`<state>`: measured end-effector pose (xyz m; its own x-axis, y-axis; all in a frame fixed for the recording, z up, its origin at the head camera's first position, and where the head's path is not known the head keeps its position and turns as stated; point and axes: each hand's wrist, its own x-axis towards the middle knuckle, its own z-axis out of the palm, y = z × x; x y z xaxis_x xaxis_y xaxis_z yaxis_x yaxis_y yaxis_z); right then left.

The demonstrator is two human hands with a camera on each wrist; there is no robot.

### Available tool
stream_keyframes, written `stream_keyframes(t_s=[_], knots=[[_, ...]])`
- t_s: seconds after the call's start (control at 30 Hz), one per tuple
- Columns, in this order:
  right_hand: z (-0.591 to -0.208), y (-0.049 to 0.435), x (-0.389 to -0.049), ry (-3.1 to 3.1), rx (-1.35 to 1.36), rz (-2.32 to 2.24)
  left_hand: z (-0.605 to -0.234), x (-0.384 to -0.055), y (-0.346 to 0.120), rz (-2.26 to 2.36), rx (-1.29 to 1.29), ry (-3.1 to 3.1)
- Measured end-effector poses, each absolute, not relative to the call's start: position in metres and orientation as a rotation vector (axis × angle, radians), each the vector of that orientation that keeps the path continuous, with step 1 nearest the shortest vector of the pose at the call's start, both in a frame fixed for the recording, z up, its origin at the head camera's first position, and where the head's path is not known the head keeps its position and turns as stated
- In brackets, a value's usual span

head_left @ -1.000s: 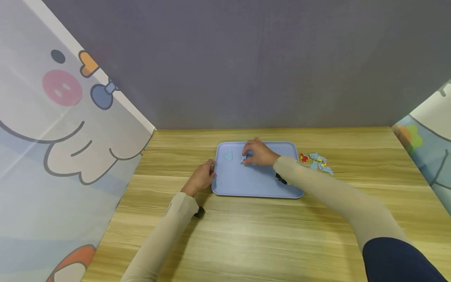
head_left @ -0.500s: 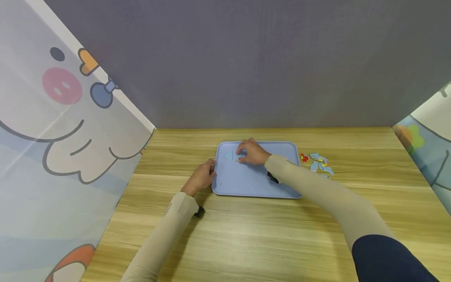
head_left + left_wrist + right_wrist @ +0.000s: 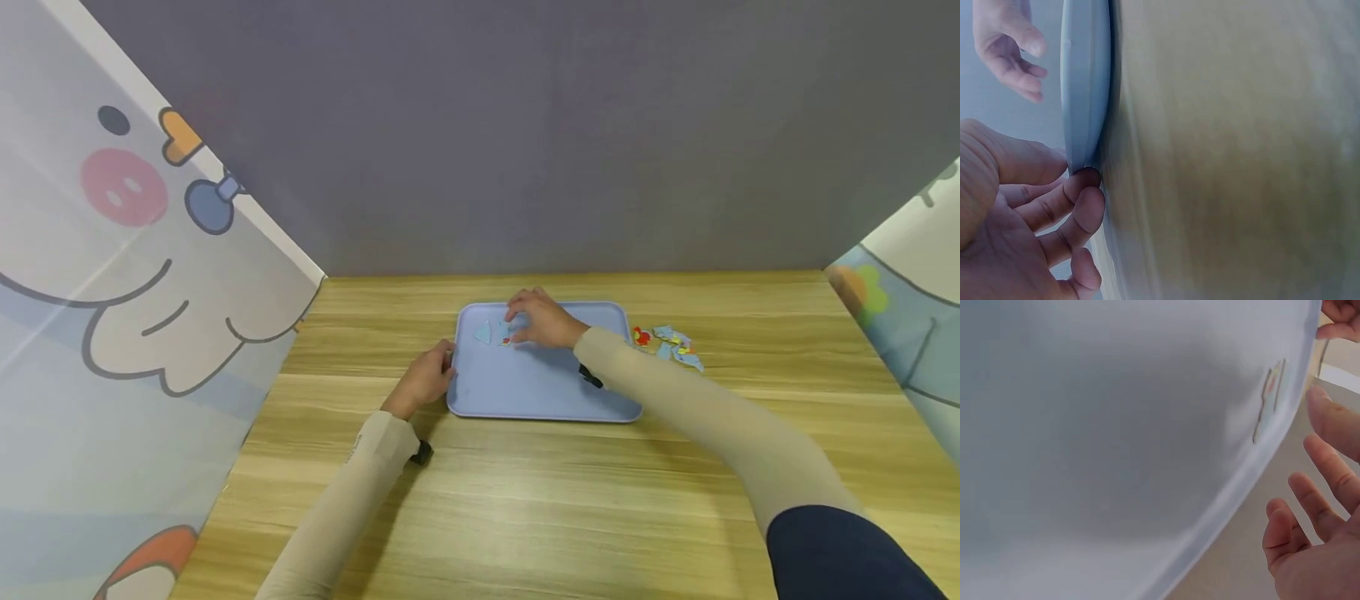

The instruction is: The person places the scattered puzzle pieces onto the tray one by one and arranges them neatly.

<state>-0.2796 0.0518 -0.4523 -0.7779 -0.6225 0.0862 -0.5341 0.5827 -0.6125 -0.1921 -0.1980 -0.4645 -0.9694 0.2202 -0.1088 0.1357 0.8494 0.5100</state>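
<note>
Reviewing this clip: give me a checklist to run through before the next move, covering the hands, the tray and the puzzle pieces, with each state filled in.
1. Tray steadied: ok. The left hand pinches the left edge of the tray.
2. Right hand free: ok. The right hand is over the tray, thumb and fingers apart, gripping no piece.
3. Placed pieces lying on the tray: ok. A plain blue piece and a piece with red on it lie side by side.
4. Those two fitted together: cannot tell; too small to judge.
5. All pieces on the tray: not ok. A loose pile lies on the table, to the tray's right.
</note>
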Motion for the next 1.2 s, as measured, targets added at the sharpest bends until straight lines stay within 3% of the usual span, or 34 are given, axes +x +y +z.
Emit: stream_keyframes(t_s=[0.4, 1.2], knots=[[-0.426, 0.102, -0.274, 2.769, -0.893, -0.977, -0.467, -0.192, -0.199, 0.780, 0.286, 2.857], [-0.426, 0.216, -0.252, 2.849, -0.724, -1.027, -0.465, -0.192, -0.201, 0.779, 0.310, 2.852]])
